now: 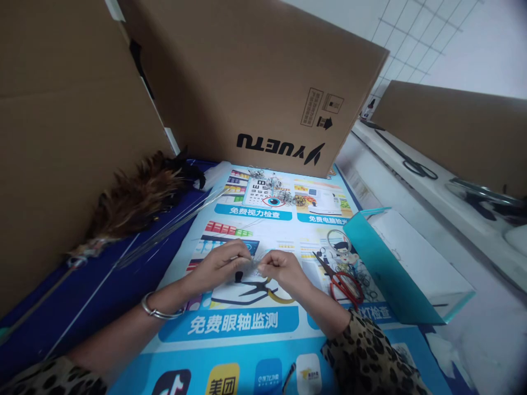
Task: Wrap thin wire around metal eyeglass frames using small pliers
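Over the printed poster, my left hand (pixel 226 263) and my right hand (pixel 282 269) nearly meet at the fingertips. Both are closed in a pinch on a small tangle of thin silvery wire (pixel 256 262), whose exact shape is blurred. Just beneath the hands lie pliers (pixel 269 291) with yellow-and-black handles, partly covered by my right hand. Red-handled scissors (pixel 343 285) rest to the right, blades pointing up and left. A bundle of long straight wires (pixel 173 225) lies to the left of my hands. Beyond them sit several small wiry clusters (pixel 284 195).
A teal open box (pixel 382 263) stands at the right, near loose wire loops (pixel 368 282). A brown feather duster (pixel 135 197) lies at the left. A large cardboard box (pixel 255 82) walls off the back. Farther right is a white ledge (pixel 395 148) with dark scissors (pixel 418 167).
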Tool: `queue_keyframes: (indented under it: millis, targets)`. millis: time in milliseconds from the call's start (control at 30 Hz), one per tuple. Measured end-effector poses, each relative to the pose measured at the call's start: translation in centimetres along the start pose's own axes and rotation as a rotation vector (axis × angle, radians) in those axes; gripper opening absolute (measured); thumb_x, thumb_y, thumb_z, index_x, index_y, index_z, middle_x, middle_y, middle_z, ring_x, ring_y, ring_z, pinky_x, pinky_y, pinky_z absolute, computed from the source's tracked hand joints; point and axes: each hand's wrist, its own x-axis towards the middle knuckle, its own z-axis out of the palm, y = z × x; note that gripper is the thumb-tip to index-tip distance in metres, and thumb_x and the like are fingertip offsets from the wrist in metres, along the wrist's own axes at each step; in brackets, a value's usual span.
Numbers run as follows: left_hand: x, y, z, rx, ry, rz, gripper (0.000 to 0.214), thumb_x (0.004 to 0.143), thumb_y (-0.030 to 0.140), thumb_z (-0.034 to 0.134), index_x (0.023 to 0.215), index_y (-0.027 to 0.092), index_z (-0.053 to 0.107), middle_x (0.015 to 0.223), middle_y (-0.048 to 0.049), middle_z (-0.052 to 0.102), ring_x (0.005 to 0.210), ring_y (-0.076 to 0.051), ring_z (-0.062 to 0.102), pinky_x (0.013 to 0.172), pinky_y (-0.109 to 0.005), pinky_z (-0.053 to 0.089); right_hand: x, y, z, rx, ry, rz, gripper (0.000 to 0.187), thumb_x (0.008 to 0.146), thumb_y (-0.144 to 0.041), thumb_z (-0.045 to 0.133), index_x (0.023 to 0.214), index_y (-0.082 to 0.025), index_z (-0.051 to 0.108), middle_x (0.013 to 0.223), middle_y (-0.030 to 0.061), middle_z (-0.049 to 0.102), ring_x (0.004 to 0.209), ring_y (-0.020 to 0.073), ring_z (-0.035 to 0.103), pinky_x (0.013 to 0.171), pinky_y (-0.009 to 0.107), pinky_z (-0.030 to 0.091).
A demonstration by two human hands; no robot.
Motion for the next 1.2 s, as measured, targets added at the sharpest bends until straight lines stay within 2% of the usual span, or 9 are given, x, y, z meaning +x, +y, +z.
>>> queue_keyframes:
  millis: [167,367,533,667,767,1067,1200]
  targets:
    - [0.05,0.12,0.03,-0.054,0.059,-0.061,0.016,0.088,0.026,0.046,0.08,0.016,0.056,0.076,-0.0012,0.054,0.073,-0.014,0.051,0.068,-0.025,0.041,0.14,-0.04,-0.06,0.053,0.008,0.011,0.011,0.07,-0.026,0.063,0.067,-0.016,0.06,0.056,-0.0019,0.056,0.053,0.0106,0.051,0.052,0.021,0.039]
    - [-0.15,0.28,0.4,0.009,0.058,-0.009,0.013,0.086,0.022,0.048,0.083,0.017,0.059,0.078,-0.003,0.058,0.076,-0.015,0.053,0.07,-0.026,0.042,-0.4,-0.53,0.16,-0.164,0.011,-0.052,0.01,0.071,-0.025,0.061,0.067,-0.016,0.061,0.061,-0.002,0.056,0.057,0.0103,0.05,0.055,0.021,0.038]
    - [-0.33,0.22,0.5,0.112,0.042,0.084,0.013,0.086,0.02,0.047,0.088,0.017,0.059,0.079,-0.0045,0.058,0.076,-0.016,0.053,0.069,-0.027,0.042,-0.61,-0.4,0.26,-0.279,0.029,-0.068,0.009,0.073,-0.024,0.059,0.068,-0.017,0.061,0.062,-0.0027,0.057,0.059,0.0102,0.049,0.054,0.02,0.037]
    - [-0.3,-0.13,0.44,0.247,0.014,0.199,0.015,0.085,0.016,0.046,0.092,0.018,0.059,0.078,-0.0051,0.06,0.076,-0.017,0.053,0.07,-0.03,0.04,-0.55,-0.12,0.26,-0.302,0.034,-0.069,0.009,0.073,-0.024,0.059,0.067,-0.018,0.061,0.063,-0.0026,0.058,0.06,0.0107,0.05,0.055,0.02,0.037]
    - [-0.24,-0.29,0.29,0.292,-0.016,0.234,0.017,0.085,0.013,0.045,0.093,0.018,0.059,0.078,-0.0055,0.06,0.076,-0.018,0.053,0.071,-0.031,0.039,-0.5,-0.11,0.28,-0.295,0.031,-0.076,0.009,0.072,-0.024,0.059,0.067,-0.018,0.061,0.063,-0.0027,0.057,0.06,0.0105,0.05,0.055,0.02,0.037]
    - [-0.25,0.02,-0.31,0.344,-0.14,0.232,0.022,0.084,0.009,0.04,0.093,0.018,0.058,0.08,-0.0059,0.059,0.077,-0.018,0.051,0.071,-0.03,0.038,-0.33,-0.17,0.22,-0.281,0.03,-0.005,0.009,0.07,-0.025,0.062,0.066,-0.017,0.062,0.06,-0.0027,0.057,0.057,0.0105,0.05,0.053,0.02,0.037]
    - [-0.31,0.03,-0.17,0.25,-0.078,0.174,0.018,0.086,0.013,0.041,0.092,0.018,0.057,0.079,-0.0051,0.057,0.077,-0.017,0.051,0.07,-0.028,0.039,-0.24,-0.29,0.06,-0.235,0.033,0.0,0.01,0.07,-0.026,0.061,0.066,-0.017,0.062,0.06,-0.0024,0.058,0.058,0.011,0.052,0.055,0.02,0.039]
